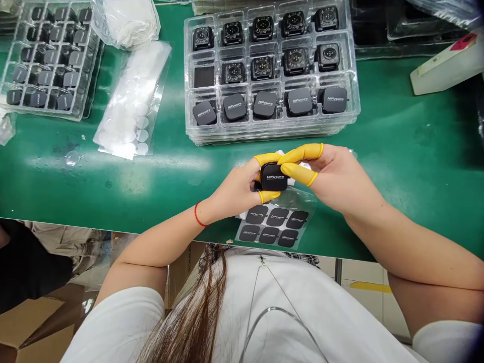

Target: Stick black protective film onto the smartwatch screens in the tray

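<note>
Grip shut, my left hand (pixel 236 189) and right hand (pixel 333 174) pinched a black HiFuture unit (pixel 271 177) over the counter (pixel 151 194), while only the clear tray's (pixel 188 75) front row (pixel 264 105) showed labelled faces, the rows behind bare contacts (pixel 295 58), and six pads (pixel 274 224) lay on their sheet (pixel 242 217).

yellow rubber finger cots (pixel 269 159) cover the fingertips of the left hand (pixel 236 191) and the right hand (pixel 335 179). a thin red string (pixel 196 214) circles the left wrist. a white short-sleeved t-shirt (pixel 321 307) has a thin cord (pixel 282 311) lying across its front, and long brown hair (pixel 200 307) falls over it near the middle.
</note>
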Demonstrator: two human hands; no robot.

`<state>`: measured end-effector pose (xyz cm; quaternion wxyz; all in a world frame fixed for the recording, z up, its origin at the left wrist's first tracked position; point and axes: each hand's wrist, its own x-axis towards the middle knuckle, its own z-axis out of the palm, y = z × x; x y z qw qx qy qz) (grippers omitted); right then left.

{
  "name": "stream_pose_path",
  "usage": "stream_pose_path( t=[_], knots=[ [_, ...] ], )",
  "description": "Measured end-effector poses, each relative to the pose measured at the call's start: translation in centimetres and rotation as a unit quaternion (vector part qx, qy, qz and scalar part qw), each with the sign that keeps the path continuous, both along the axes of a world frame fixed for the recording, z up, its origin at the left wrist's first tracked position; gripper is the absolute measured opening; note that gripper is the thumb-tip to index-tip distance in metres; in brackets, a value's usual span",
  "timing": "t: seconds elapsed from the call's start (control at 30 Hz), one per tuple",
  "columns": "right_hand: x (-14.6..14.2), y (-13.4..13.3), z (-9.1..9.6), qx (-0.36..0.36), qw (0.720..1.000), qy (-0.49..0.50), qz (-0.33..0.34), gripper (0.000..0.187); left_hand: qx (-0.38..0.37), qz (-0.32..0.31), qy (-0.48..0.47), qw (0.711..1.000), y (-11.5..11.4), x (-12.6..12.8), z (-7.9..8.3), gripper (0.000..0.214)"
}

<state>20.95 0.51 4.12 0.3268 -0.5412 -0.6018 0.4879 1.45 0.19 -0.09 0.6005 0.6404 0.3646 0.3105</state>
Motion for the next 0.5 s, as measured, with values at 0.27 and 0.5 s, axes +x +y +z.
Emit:
stream_pose_path(
  t=[0.27, 0.5],
  knots=[
    [0.2, -0.2, -0.1, 0.069, 0.995, -0.076, 0.008, 0.013, -0.007, 0.005, 0.001, 1.000, 0.0, 0.0, 0.0, 0.058],
    [-0.9, -0.5, -0.9, 0.154, 0.973, -0.155, 0.079, 0.049, -0.024, -0.007, -0.012, 1.000, -0.1, 0.1, 0.6, 0.051]
  ],
)
